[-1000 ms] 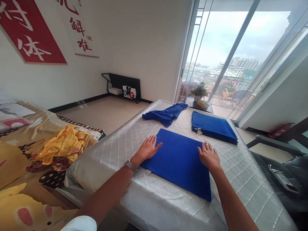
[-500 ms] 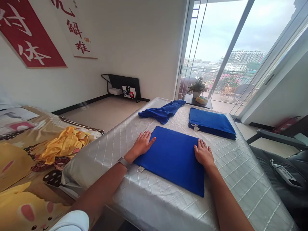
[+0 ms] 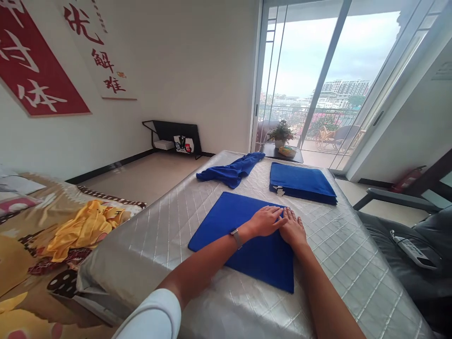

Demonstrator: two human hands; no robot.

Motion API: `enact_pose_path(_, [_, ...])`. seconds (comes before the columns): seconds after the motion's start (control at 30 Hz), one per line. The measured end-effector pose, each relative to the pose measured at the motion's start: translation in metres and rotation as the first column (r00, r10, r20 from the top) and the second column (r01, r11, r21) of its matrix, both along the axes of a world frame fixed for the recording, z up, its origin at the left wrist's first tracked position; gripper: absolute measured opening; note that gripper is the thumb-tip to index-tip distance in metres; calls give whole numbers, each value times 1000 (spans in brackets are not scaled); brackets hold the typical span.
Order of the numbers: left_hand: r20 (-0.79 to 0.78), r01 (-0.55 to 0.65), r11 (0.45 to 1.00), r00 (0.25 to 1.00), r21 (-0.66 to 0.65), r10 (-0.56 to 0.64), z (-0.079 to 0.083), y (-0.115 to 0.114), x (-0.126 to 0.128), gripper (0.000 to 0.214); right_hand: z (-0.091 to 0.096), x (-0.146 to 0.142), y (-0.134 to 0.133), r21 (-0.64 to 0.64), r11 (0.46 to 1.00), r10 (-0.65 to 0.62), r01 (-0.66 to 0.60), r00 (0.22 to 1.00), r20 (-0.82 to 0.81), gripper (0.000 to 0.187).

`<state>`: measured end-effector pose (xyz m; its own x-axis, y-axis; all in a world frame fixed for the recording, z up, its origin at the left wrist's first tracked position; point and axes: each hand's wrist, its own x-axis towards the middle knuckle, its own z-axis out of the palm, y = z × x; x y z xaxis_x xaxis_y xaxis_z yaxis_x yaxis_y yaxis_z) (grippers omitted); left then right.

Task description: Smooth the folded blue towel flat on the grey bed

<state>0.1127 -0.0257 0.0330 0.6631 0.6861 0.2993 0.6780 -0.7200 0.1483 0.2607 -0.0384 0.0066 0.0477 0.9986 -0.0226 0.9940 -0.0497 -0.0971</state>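
Observation:
A flat, rectangular blue cloth [image 3: 222, 219] lies smooth on the silver quilted mattress [image 3: 155, 235] in front of me. My left hand [image 3: 266, 221] rests palm down near the cloth's far right corner, fingers extended, its tips touching or nearly touching my other hand. Along the right edge, my right hand [image 3: 293, 228] lies flat with its fingers stretched out. My left forearm crosses above the cloth and hides part of its near edge. Farther back are a crumpled blue cloth [image 3: 231, 173] and a neat stack of folded blue cloths [image 3: 303, 182] with white tags.
To the left, a bed carries a heap of yellow fabric [image 3: 86, 223]. A black chair [image 3: 384, 254] holding a power strip [image 3: 413, 249] stands close on the right. Beyond the mattress are a small table with a potted plant [image 3: 281, 134] and a sliding glass door [image 3: 293, 70].
My left hand has moved from the cloth's left edge across to its right side, beside my right hand. The right hand stays at the right edge. The view has shifted slightly.

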Motion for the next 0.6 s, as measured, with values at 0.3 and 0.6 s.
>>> enact_pose_path(0.3, [9, -52, 991, 999, -126, 54, -37, 21, 33, 71, 1, 2, -2, -12, 1000, 8, -8, 999, 42, 63])
enact_pose_path(0.6, [-24, -251, 953, 968, -169, 251, -34, 40, -45, 80, 5, -1, 1, -14, 999, -32, 31, 998, -48, 67])
